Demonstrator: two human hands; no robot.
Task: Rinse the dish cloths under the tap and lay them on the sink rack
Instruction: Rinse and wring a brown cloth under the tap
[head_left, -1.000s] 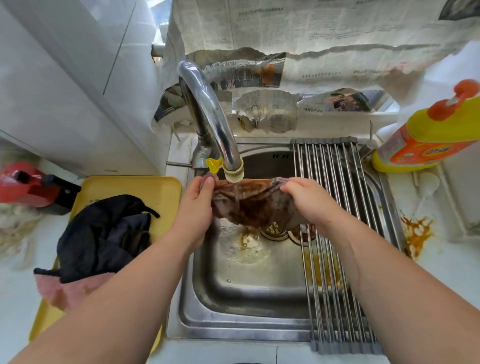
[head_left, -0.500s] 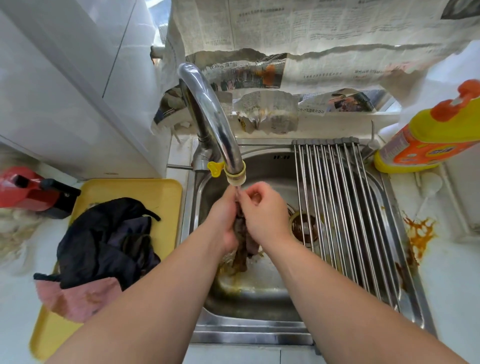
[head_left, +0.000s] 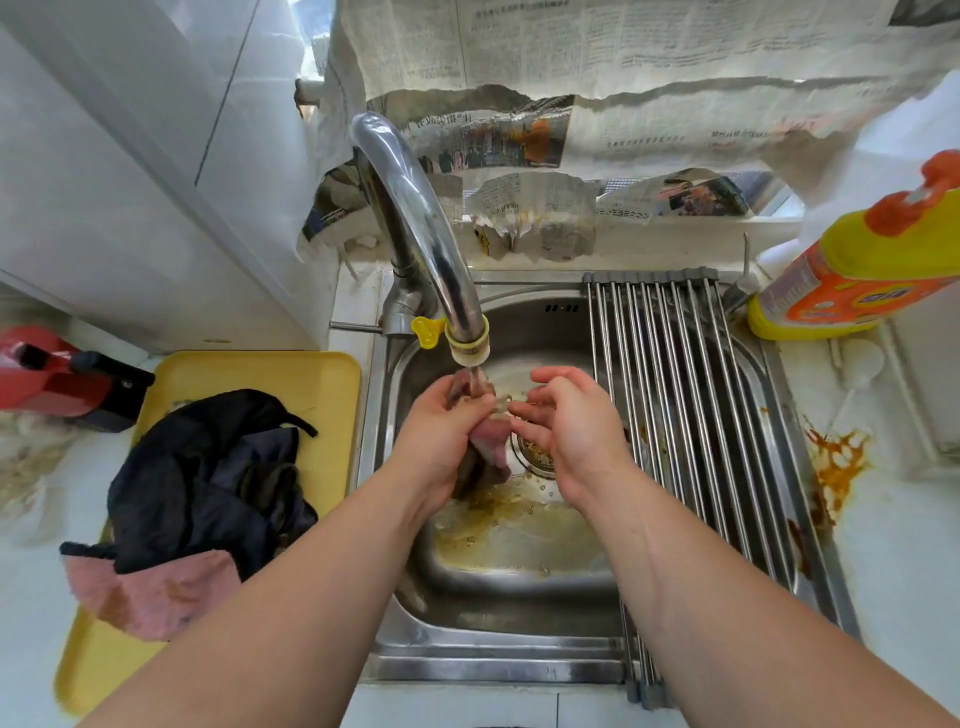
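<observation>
Left hand (head_left: 441, 431) is fisted round a bunched, brown-stained cloth (head_left: 488, 447), held under the tap (head_left: 415, 218) spout, with water running onto its top. Cloth tail hangs over the sink (head_left: 519, 577) basin, beside the drain (head_left: 535, 452). Right hand (head_left: 566, 431) is loose, fingers spread and slightly bent, holding nothing, just right of the cloth; fingertip contact: cannot tell. Rack (head_left: 691, 415) spans the sink's right edge. Yellow tray (head_left: 311, 384) on the counter along the sink's left edge carries 2 more: dark cloth (head_left: 208, 478) heaped over pink cloth (head_left: 156, 592). Bottle (head_left: 852, 270) stands at the sink's far right corner.
</observation>
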